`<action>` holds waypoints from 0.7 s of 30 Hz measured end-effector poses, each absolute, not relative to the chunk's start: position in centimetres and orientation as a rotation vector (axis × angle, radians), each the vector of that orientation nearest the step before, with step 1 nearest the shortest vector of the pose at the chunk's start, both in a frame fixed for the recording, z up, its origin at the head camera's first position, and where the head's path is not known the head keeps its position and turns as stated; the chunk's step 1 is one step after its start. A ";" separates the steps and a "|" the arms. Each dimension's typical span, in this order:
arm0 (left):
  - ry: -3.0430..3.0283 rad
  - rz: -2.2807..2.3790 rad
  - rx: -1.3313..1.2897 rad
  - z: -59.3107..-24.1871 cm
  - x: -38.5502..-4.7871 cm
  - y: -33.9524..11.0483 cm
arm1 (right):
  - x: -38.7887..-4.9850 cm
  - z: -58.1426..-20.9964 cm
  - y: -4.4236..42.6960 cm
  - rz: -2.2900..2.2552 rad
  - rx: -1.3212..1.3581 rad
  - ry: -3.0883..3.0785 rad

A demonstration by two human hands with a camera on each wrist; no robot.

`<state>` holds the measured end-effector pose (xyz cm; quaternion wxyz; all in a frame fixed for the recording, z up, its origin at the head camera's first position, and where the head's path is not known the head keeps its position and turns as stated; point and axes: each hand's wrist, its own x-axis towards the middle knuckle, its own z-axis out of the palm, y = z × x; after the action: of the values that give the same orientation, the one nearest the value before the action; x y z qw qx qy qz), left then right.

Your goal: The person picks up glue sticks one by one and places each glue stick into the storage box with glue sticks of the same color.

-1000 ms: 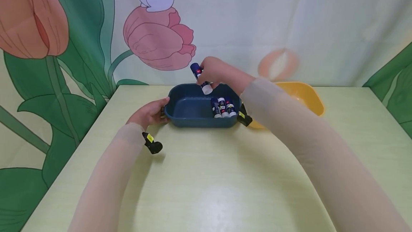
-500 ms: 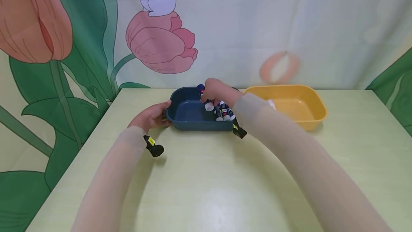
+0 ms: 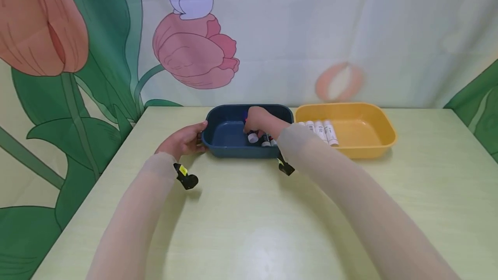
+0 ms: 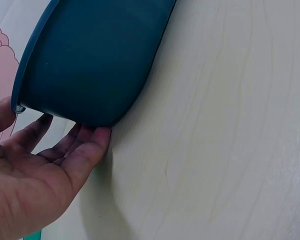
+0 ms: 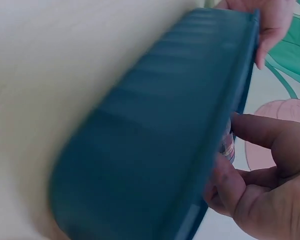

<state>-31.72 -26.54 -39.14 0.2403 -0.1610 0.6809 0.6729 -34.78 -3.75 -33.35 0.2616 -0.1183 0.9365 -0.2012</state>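
Note:
A dark blue plastic bin [image 3: 241,152] stands at the table's far side. At its left end my left hand [image 3: 183,141] grips it, thumb at the rim and fingers against the outer wall [image 4: 85,70]. My right hand [image 3: 261,120] reaches down inside the bin and holds a dark blue glue stick [image 3: 252,137] with a white end, tilted. Beside that lie other glue sticks [image 3: 266,142], partly hidden by the right hand and wrist. In the right wrist view the bin's wall covers most of the held glue stick [image 5: 228,145].
A yellow bin [image 3: 362,152] stands to the right of the blue one. Several white tubes [image 3: 330,134] lie side by side in its left part. Behind the pale table [image 3: 241,211] hangs a flower-printed cloth [image 3: 280,33].
My right hand has lowered the glue stick from above the blue bin down into it. The right forearm has shifted, uncovering the yellow bin and its white tubes. My left hand stays at the bin's end.

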 end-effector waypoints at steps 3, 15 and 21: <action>1.865 1.840 -0.451 -39.1 -31.8 -26.6 | -34.6 -34.2 -4.0 -0.510 -0.357 2.557; 1.847 1.856 -0.439 -39.0 -31.6 -26.7 | -42.9 -45.2 -6.5 -0.156 -0.600 2.784; 1.852 1.846 -0.434 -39.0 -31.6 -26.7 | -43.9 -47.3 -7.3 0.074 -0.672 2.846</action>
<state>-31.58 -26.74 -38.96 0.2431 -0.1590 0.6777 0.6755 -43.88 -7.33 -47.34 0.1080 -0.2284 0.9672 0.0253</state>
